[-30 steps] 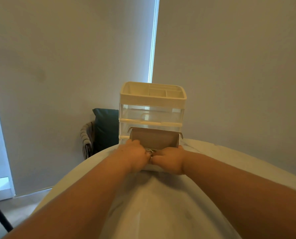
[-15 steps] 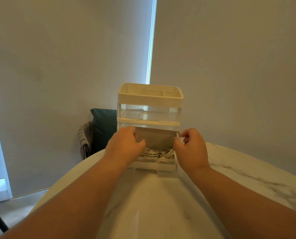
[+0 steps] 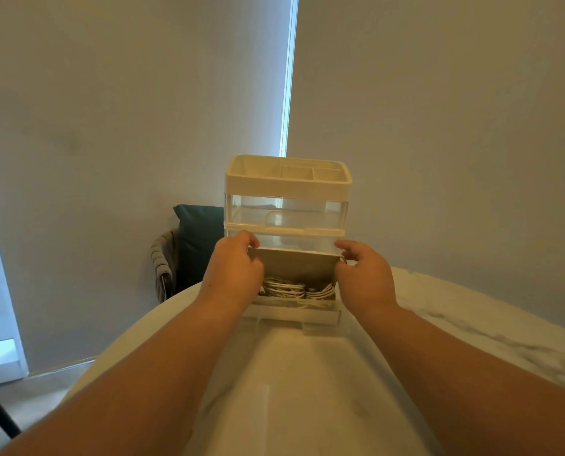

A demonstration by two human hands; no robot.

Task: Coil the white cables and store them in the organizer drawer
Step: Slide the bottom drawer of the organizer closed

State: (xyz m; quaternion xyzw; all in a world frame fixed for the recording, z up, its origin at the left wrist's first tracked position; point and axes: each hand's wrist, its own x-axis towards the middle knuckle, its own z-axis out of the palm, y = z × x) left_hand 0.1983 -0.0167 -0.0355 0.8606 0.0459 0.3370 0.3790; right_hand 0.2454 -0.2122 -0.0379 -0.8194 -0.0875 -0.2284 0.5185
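Head cam: I'm looking down both forearms at the organizer (image 3: 287, 184), which is sitting on the white marbled table (image 3: 307, 390) straight ahead.

Lower drawer (image 3: 291, 315) is standing pulled out toward me. The white cables (image 3: 284, 287) are lying inside it, coiled into two bundles side by side, left one touching the right one. Can't tell whether a loose end is trailing over the front lip.

A brown cardboard panel (image 3: 294, 266) is standing roughly upright across the back of the open drawer, just behind the coils.

Left hand (image 3: 233, 274) is pinching the panel's upper left corner, fingers curling over the top edge, knuckles facing me.

Right hand (image 3: 365, 278) is pinching the upper right corner, index finger reaching over the top, thumb pressing at the side edge. Narrow grip on both sides, nothing else in either hand.

Upper drawer (image 3: 284, 212) is sitting pushed in, clear plastic, handle showing at its front. Cream top tray (image 3: 287, 169) is showing several compartments, contents not visible from here.

Behind the table on the left, a dark teal cushion (image 3: 198, 241) is leaning in a grey woven chair (image 3: 162, 264). A bright strip of daylight (image 3: 287, 77) is showing between the two blinds.
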